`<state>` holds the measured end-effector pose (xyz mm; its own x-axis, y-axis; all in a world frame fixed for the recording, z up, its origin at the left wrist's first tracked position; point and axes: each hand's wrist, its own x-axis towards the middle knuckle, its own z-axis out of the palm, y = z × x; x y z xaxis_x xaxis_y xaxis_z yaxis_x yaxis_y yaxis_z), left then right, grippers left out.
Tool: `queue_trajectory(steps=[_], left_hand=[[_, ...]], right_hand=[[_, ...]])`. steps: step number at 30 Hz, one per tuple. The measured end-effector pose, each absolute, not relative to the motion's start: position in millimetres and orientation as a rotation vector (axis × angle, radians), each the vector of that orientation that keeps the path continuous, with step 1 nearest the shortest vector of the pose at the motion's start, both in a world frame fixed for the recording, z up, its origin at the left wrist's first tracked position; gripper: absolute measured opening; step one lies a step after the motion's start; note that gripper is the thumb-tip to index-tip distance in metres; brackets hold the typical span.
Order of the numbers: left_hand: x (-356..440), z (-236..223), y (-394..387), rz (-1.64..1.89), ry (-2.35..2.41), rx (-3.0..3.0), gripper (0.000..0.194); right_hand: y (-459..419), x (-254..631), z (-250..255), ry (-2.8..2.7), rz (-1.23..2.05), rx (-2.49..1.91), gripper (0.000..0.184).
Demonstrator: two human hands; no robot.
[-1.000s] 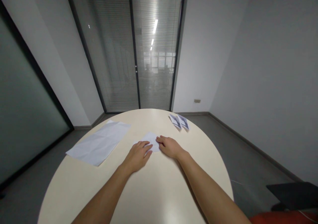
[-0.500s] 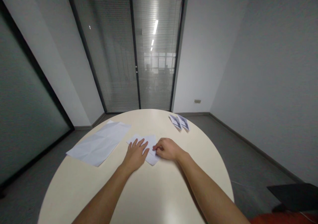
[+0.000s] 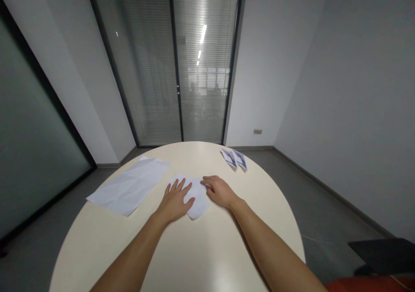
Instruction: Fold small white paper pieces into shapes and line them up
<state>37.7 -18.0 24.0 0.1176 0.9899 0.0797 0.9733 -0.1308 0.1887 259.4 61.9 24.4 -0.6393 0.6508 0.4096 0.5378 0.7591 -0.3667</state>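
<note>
A small folded sheet of white paper [image 3: 197, 201] lies on the table in front of me. My left hand [image 3: 175, 201] rests flat over its left part with the fingers spread, covering some of it. At the paper's upper right edge is my right hand [image 3: 220, 191], fingers stretched out on the edge and thumb held apart below them. The part of the edge beneath those fingertips is hidden.
A larger creased white sheet [image 3: 132, 186] lies on the left of the round cream table [image 3: 181, 257]. Two folded pieces of printed paper [image 3: 234, 158] are near the far right rim. A dark flat object [image 3: 385, 255] shows beyond the table at lower right.
My right fingers have let go of their pinch, stretched out and shifted slightly up along the paper. More smooth paper shows between the hands. My left hand stays nearly in place.
</note>
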Motion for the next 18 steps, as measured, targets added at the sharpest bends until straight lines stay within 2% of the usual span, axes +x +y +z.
queue_trajectory(steps=[7,13,18], left_hand=[[32.5,19.3,-17.9,0.385,1.888,2.344,0.054],[35.9,23.8,-16.1,0.488,1.799,2.452,0.042],[41.7,33.8,-22.4,0.525,1.731,2.532,0.039]], right_hand=[[68.5,267.4,23.2,-2.415,0.349,-0.848,0.047],[71.3,269.9,21.4,-2.365,0.418,-0.87,0.037],[68.9,271.2,27.4,-2.339,0.467,-0.846,0.028]])
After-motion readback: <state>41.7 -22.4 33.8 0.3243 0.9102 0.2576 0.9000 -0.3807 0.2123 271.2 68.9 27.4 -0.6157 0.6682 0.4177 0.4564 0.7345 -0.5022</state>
